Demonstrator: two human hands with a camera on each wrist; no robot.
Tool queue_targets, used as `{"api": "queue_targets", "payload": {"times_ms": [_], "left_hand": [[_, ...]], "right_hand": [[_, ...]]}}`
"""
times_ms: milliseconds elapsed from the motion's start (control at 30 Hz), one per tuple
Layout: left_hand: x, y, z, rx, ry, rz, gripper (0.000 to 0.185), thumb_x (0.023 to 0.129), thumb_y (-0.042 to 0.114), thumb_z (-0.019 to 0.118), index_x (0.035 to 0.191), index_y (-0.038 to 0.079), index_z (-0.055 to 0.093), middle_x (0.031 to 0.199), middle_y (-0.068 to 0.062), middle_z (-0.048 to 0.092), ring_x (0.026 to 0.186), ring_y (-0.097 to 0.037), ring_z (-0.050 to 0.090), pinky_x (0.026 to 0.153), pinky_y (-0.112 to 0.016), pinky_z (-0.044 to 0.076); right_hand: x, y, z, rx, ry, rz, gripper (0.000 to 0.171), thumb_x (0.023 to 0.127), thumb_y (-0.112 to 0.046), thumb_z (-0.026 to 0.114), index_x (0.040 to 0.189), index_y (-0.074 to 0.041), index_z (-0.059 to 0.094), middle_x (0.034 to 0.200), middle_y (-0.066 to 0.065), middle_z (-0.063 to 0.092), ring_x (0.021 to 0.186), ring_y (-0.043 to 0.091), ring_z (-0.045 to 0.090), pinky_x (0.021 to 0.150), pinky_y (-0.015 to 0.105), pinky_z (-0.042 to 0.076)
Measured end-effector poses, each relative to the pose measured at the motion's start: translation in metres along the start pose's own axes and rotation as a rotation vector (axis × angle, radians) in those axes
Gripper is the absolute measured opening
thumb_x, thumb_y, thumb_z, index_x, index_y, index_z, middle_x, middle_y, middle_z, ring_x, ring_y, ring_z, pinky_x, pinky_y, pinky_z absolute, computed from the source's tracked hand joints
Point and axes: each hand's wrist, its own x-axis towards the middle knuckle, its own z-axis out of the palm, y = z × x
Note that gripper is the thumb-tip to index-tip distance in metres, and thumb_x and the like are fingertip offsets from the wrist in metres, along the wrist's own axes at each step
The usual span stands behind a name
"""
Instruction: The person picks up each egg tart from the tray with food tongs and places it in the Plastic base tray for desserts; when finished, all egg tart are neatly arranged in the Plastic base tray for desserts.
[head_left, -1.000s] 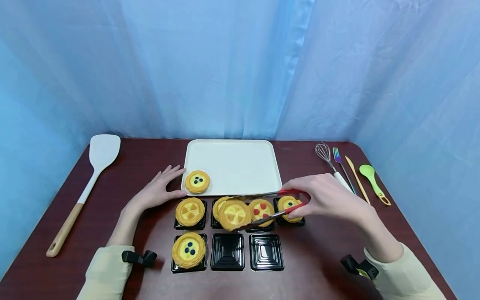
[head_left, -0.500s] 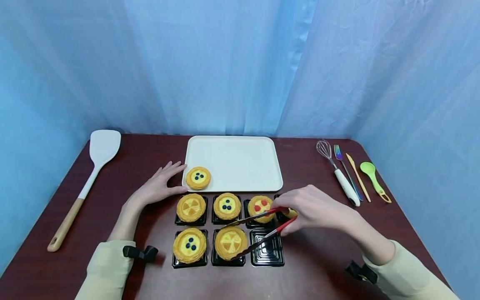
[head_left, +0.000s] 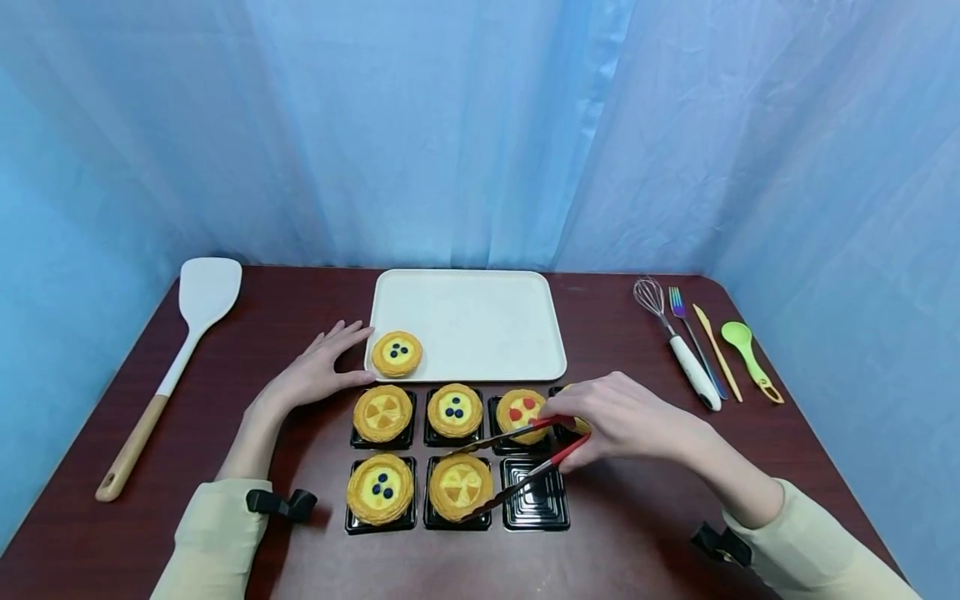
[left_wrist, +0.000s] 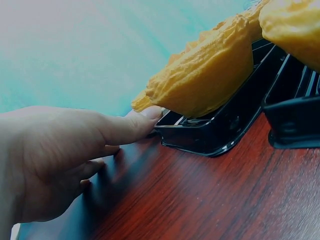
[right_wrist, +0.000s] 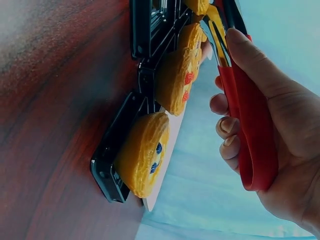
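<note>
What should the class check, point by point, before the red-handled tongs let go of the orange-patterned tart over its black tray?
1. Round orange-patterned tart sits inside the black plastic tray, front row middle: ok.
2. Red-handled metal tongs tips lie beside that tart: ok; whether they squeeze it: cannot tell.
3. Right hand grips the tong handles: ok.
4. Left hand rests flat on the dark red table, clear of the tongs: ok.
5. Neighbouring empty black tray free for a tart: ok.
6. Blueberry tart waits on the cream rectangular tray: ok.
</note>
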Motion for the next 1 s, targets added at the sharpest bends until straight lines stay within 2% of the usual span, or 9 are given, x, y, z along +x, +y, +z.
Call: {"api": "queue_targets", "payload": {"times_ms": [1000], "left_hand": [[0.0009, 0.0003, -0.0011, 0.006, -0.008, -0.007, 0.084, 0.095, 0.045, 0.072, 0.163, 0.014, 0.033, 0.171, -0.022, 0.020, 0.161, -0.044, 0.004, 0.129, -0.067, 0.003]], "right_hand": [[0.0004, 0.0033, 0.0027, -0.004, -0.003, -0.013, 0.053, 0.072, -0.063, 0.086, 0.114, -0.034, 0.072, 0.083, -0.018, 0.062, 0.068, -0.004, 0.045, 0.053, 0.016, 0.026]]}}
